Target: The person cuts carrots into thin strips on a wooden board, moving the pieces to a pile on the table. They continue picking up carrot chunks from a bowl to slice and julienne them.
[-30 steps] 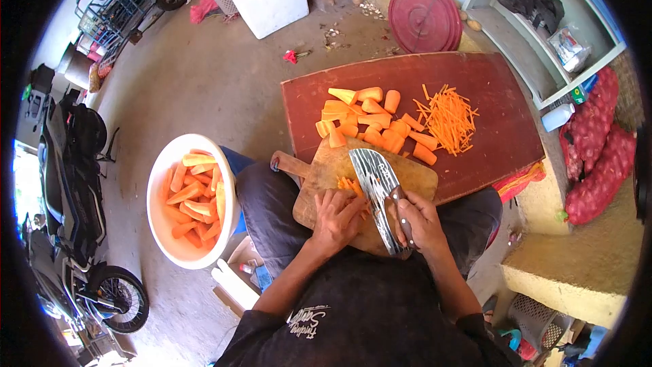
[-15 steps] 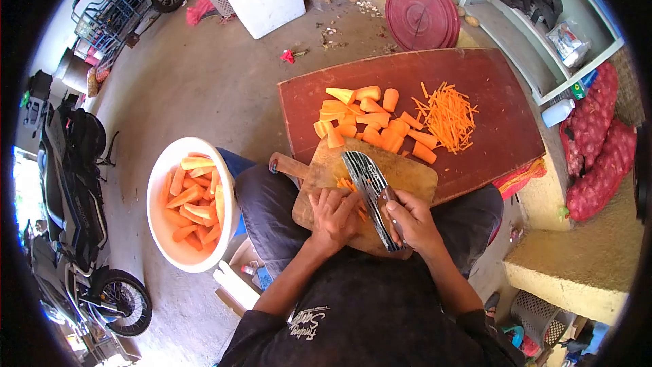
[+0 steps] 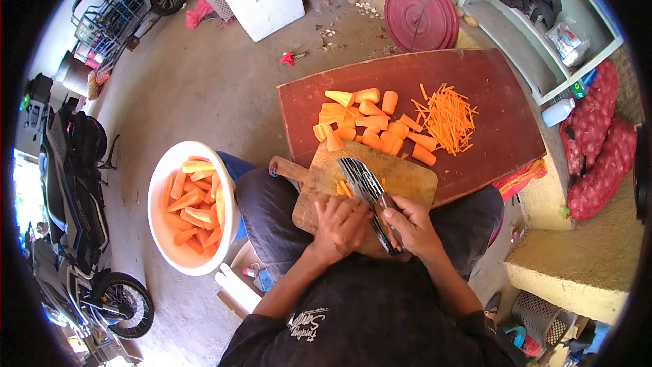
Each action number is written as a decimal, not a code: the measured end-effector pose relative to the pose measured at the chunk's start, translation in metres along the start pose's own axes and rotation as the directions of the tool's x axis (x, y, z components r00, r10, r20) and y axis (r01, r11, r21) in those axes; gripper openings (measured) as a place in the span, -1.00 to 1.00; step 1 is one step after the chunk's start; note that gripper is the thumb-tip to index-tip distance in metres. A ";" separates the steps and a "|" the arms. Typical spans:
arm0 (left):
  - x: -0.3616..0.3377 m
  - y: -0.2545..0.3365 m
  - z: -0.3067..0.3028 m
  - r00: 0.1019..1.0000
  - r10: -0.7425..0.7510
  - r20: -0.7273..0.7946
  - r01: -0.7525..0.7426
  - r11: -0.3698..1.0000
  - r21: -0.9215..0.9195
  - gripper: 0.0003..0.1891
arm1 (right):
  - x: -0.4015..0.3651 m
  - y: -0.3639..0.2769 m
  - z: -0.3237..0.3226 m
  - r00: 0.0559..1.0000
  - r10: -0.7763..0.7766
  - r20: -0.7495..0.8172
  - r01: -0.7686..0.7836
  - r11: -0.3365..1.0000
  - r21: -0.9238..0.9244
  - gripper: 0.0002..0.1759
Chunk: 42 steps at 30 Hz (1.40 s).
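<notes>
A wooden cutting board (image 3: 414,180) with a handle rests across my lap, against the edge of the red tabletop. My right hand (image 3: 413,228) is wrapped round the brown handle of a knife (image 3: 360,175), whose wide dark blade with pale streaks slants over the board. Close beside the blade, my left hand (image 3: 341,226) presses its curled fingers down on carrot (image 3: 344,188), much of it hidden beneath them. Thin orange bits also show just past the blade. On the tabletop lie peeled carrot chunks (image 3: 372,121) and a heap of carrot strips (image 3: 449,121).
To my left stands a white bucket (image 3: 156,221) of long carrot pieces. A red table (image 3: 475,71) lies ahead. At right are a shelf (image 3: 513,44), red net sacks (image 3: 598,163) and a step (image 3: 564,265). A motorcycle (image 3: 75,190) is parked at far left.
The knife has shifted slightly left and down, and its blade lies at a changed angle. My left hand has moved slightly, and orange bits now show on the blade's right side.
</notes>
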<state>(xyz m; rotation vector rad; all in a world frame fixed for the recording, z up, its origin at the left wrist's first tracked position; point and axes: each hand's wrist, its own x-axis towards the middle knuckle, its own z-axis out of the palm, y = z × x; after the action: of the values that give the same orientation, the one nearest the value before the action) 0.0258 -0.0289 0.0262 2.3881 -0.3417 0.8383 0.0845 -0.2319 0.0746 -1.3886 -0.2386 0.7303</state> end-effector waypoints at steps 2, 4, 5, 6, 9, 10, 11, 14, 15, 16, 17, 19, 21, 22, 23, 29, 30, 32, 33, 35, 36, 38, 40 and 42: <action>-0.006 0.003 0.002 1.000 -0.004 0.001 0.004 1.000 -0.005 -0.66 | 0.003 -0.001 0.003 1.000 -0.011 -0.021 0.012 0.999 0.048 -0.72; -0.014 -0.006 0.002 0.999 -0.027 0.029 0.025 0.998 0.049 -0.69 | 0.003 -0.005 0.005 0.998 0.005 -0.066 0.004 0.990 0.141 -0.74; -0.019 -0.009 0.002 0.999 -0.048 0.012 0.047 0.997 0.054 -0.71 | 0.003 -0.005 0.002 0.998 -0.009 -0.056 0.015 0.994 0.113 -0.73; -0.015 -0.008 -0.002 0.999 -0.052 0.002 0.052 0.997 0.050 -0.72 | 0.001 -0.005 -0.004 0.999 -0.019 -0.047 0.023 0.996 0.083 -0.71; -0.006 -0.008 -0.014 0.995 -0.082 -0.052 0.084 0.996 0.039 -0.72 | -0.008 -0.008 -0.004 0.996 -0.091 -0.025 0.084 0.975 -0.205 -0.63; -0.005 -0.014 -0.016 0.992 -0.096 -0.084 0.099 0.995 0.031 -0.70 | -0.009 -0.006 -0.004 0.974 -0.224 0.026 0.218 0.904 -0.369 -0.57; -0.005 -0.018 -0.018 0.987 -0.111 -0.116 0.115 0.993 0.022 -0.69 | -0.011 -0.004 -0.003 0.932 -0.353 0.077 0.341 0.787 -0.514 -0.49; -0.006 -0.023 -0.025 0.852 -0.469 -0.234 0.411 0.875 -0.257 -0.76 | -0.023 -0.012 0.000 0.898 -0.364 0.248 0.419 0.528 -0.739 -0.51; 0.001 -0.019 -0.036 0.815 -0.532 -0.229 0.443 0.828 -0.344 -0.78 | -0.025 -0.008 0.001 0.897 -0.343 0.281 0.421 0.462 -0.781 -0.48; 0.006 -0.016 -0.049 0.810 -0.568 -0.143 0.487 0.789 -0.376 -0.75 | -0.026 -0.009 0.002 0.878 -0.351 0.324 0.453 0.396 -0.799 -0.49; 0.012 -0.015 -0.059 0.849 -0.525 -0.051 0.473 0.800 -0.368 -0.67 | -0.026 -0.010 0.004 0.859 -0.357 0.369 0.484 0.328 -0.811 -0.49; 0.027 -0.012 -0.073 0.908 -0.390 0.154 0.419 0.867 -0.270 -0.54 | -0.025 -0.009 0.007 0.812 -0.362 0.458 0.548 0.202 -0.812 -0.51; 0.042 -0.008 -0.078 0.893 -0.224 0.390 0.286 0.952 -0.106 -0.43 | -0.023 -0.008 0.009 0.754 -0.365 0.546 0.609 0.078 -0.789 -0.53; 0.045 -0.011 -0.074 0.879 -0.229 0.417 0.290 0.953 -0.089 -0.41 | -0.023 -0.010 0.010 0.746 -0.330 0.579 0.615 0.007 -0.788 -0.53; 0.045 -0.014 -0.065 0.865 -0.232 0.445 0.293 0.953 -0.073 -0.39 | -0.025 -0.014 0.011 0.738 -0.294 0.607 0.618 -0.064 -0.783 -0.53; 0.046 -0.042 -0.035 0.910 -0.186 0.371 0.165 0.982 0.087 -0.65 | -0.037 -0.028 0.006 0.748 -0.224 0.624 0.601 -0.170 -0.781 -0.52; 0.047 -0.043 -0.035 0.922 -0.190 0.337 0.175 0.982 0.077 -0.67 | -0.039 -0.028 0.005 0.752 -0.226 0.619 0.600 -0.154 -0.785 -0.53; 0.046 -0.042 -0.034 0.941 -0.203 0.269 0.195 0.979 0.055 -0.70 | -0.043 -0.022 0.001 0.801 -0.251 0.544 0.550 -0.050 -0.833 -0.53; 0.040 -0.046 -0.030 0.936 -0.280 0.214 0.292 0.956 -0.027 -0.73 | -0.045 -0.018 -0.001 0.822 -0.260 0.507 0.525 0.003 -0.851 -0.53; 0.021 -0.056 -0.020 0.889 -0.443 0.119 0.458 0.866 -0.201 -0.78 | -0.051 -0.013 -0.009 0.883 -0.292 0.366 0.444 0.275 -0.853 -0.55; 0.018 -0.052 -0.021 0.858 -0.505 0.094 0.512 0.828 -0.228 -0.73 | -0.053 -0.011 -0.015 0.911 -0.290 0.294 0.395 0.406 -0.824 -0.56; 0.009 -0.041 -0.021 0.779 -0.625 0.048 0.609 0.737 -0.292 -0.64 | -0.056 0.000 -0.030 0.957 -0.283 0.065 0.237 0.630 -0.739 -0.59; 0.001 -0.028 -0.016 0.822 -0.566 0.059 0.567 0.804 -0.181 -0.44 | -0.056 0.013 -0.048 0.971 -0.174 -0.164 0.069 0.862 -0.502 -0.61; -0.003 -0.019 -0.007 0.853 -0.513 0.099 0.521 0.849 -0.087 -0.26 | -0.048 0.023 -0.068 0.946 0.054 -0.321 -0.089 0.991 -0.095 -0.63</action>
<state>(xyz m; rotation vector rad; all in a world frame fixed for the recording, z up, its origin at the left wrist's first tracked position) 0.0276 -0.0093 0.0206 2.2426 0.2271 0.4658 0.0785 -0.3148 0.0515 -1.6029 0.0274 0.5482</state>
